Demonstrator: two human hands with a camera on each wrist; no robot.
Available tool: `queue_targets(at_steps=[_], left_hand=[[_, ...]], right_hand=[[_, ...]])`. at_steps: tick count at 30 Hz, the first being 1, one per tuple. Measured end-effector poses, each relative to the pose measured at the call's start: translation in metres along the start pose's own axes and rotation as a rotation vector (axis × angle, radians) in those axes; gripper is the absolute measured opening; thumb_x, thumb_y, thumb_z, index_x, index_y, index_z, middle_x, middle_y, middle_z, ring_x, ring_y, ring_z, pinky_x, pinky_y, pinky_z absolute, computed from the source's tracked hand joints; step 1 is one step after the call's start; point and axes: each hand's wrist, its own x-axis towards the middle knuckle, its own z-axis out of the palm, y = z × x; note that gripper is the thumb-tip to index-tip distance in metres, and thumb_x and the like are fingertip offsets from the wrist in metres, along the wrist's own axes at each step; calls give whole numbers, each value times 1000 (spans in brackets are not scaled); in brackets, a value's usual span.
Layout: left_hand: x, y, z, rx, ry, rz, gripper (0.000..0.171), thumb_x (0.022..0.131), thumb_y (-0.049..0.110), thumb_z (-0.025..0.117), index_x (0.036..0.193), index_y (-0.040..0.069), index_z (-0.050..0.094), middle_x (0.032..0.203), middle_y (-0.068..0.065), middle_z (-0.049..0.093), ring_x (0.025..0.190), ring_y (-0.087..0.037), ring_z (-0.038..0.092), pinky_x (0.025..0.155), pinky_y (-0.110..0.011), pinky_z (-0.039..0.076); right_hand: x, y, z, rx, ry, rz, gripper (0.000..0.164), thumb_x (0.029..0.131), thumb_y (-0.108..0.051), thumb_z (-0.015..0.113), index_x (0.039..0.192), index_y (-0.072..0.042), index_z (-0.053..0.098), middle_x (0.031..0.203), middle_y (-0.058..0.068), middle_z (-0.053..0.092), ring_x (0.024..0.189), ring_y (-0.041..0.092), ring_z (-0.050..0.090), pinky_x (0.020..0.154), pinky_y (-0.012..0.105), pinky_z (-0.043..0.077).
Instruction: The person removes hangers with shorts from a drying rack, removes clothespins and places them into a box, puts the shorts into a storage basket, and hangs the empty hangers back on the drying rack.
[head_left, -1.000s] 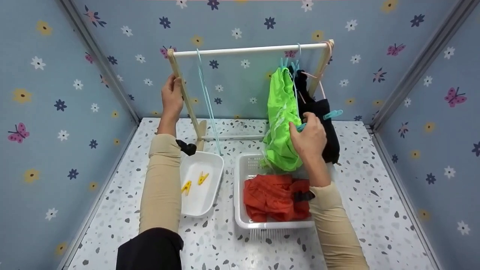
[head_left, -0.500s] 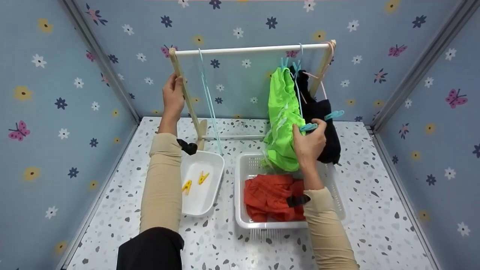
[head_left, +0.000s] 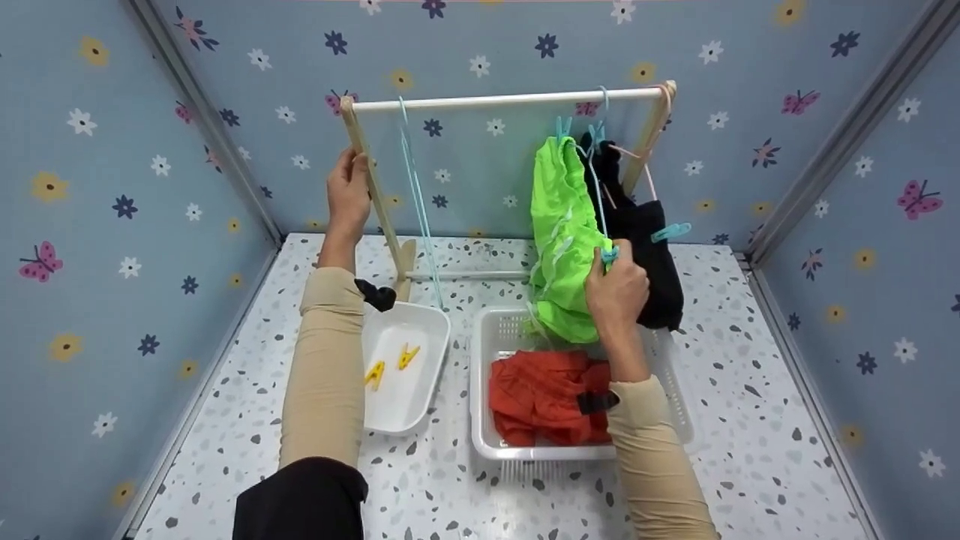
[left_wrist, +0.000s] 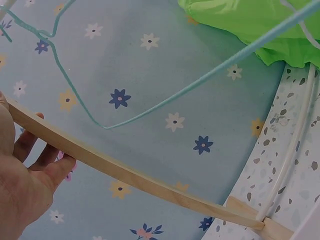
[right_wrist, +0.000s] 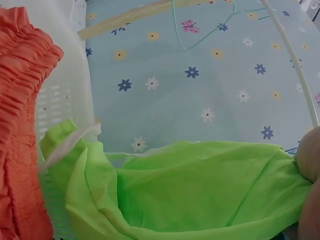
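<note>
My left hand [head_left: 349, 191] holds the wooden side post [left_wrist: 125, 176] of a small clothes rack, fingers around it. On the right, my right hand [head_left: 619, 291] pinches a blue clothespin [head_left: 610, 255] at the near edge of bright green drawstring shorts [head_left: 559, 225]. These hang from a blue wire hanger [head_left: 598, 187], with more blue clothespins [head_left: 564, 126] at their far edge. In the right wrist view, the shorts spread out from my fingertips at the right edge. Black clothing [head_left: 660, 277] hangs behind them on a pink hanger [head_left: 649, 182], with another blue clothespin [head_left: 671, 232] on it.
An unused blue hanger [head_left: 416, 195] hangs from the white rod [head_left: 487, 100] on the left. Below, a white tray [head_left: 405, 429] holds two yellow clothespins [head_left: 407, 356]. A white basket [head_left: 540, 453] with red clothing [head_left: 544, 390] stands beneath the shorts. Patterned walls surround the speckled table [head_left: 757, 390].
My right hand has turned the blue clothespin from sideways to pointing away and brought it onto the shorts' near edge. My left hand stays on the post.
</note>
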Motion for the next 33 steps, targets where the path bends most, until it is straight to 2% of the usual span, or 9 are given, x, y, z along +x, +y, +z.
queue_targets(at_steps=[4, 12, 17, 23, 28, 33], left_hand=[[-1, 1, -1, 11, 8, -7, 46, 103, 31, 41, 145, 12, 44, 130, -13, 52, 123, -28, 47, 102, -43, 39], [-4, -1, 2, 34, 6, -13, 48, 103, 32, 41, 147, 13, 42, 134, -9, 52, 125, -24, 48, 103, -43, 39], [-2, -18, -3, 20, 6, -19, 49, 102, 34, 43, 147, 14, 43, 133, -10, 53, 124, -26, 48, 103, -44, 39], [10, -37, -3, 23, 25, 14, 52, 99, 43, 43, 145, 20, 45, 131, -8, 54, 123, -27, 49, 102, -43, 40], [14, -36, 0, 45, 37, 19, 52, 99, 43, 42, 145, 20, 46, 131, -7, 54, 121, -23, 50, 102, -43, 40], [18, -31, 0, 55, 41, 1, 53, 99, 44, 42, 146, 20, 44, 135, -8, 52, 122, -20, 48, 104, -43, 38]], right_hand=[[0, -2, -6, 51, 17, -65, 22, 92, -21, 68, 104, -4, 64, 80, 21, 68, 77, 46, 65, 63, 56, 48], [0, -10, -30, 114, 37, -142, 19, 91, -18, 69, 99, -1, 65, 74, 19, 66, 72, 44, 65, 63, 54, 48], [-6, -21, -53, 135, 11, -180, 18, 90, -16, 71, 95, 1, 65, 70, 16, 64, 65, 37, 64, 60, 48, 48], [-6, -35, -85, 174, -52, -229, 18, 89, -14, 71, 94, 2, 65, 68, 14, 63, 58, 30, 60, 57, 43, 46], [-6, -37, -110, 193, -105, -277, 17, 87, -11, 72, 93, 3, 66, 70, 12, 65, 54, 22, 54, 56, 36, 43], [-3, -31, -135, 218, -132, -382, 13, 87, -10, 72, 92, 2, 68, 66, 7, 61, 50, 15, 46, 52, 22, 36]])
